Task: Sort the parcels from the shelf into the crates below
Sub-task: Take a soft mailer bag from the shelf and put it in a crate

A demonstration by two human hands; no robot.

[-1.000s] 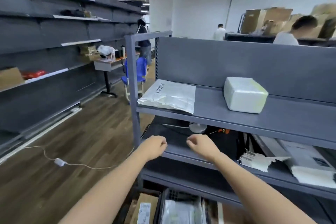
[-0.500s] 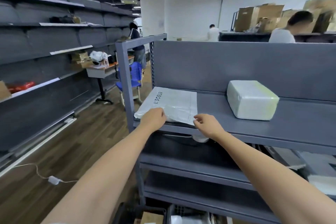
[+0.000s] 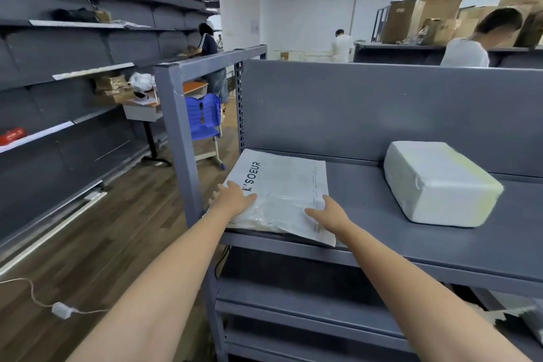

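Both hands lay flat and relaxed, gripping nothing. The left hand rested palm-down with fingers spread on the near-left part of the flat white plastic mailer, partly covering its black lettering. The right hand lay palm-down on the near-right part, its fingertips close to the right edge. Whether any finger or thumb had got under the bag could not be told. The mailer lay directly beneath both palms at the left end of the grey metal shelf, just beside the grey corner post. Its long axis ran away from the person toward the back panel, and its near-right corner poked slightly over the front lip. Neither hand was nearer, as both were already on it; the overhanging corner by the right hand looked the easiest place to get a hold. Both forearms reached forward, nearly straight, converging on the bag. A white wrapped block-shaped parcel sat well apart to the right on the same shelf, untouched. The crates were out of view, so the step in hand was judged to be taking hold of the mailer, with both parcels yet to leave the shelf
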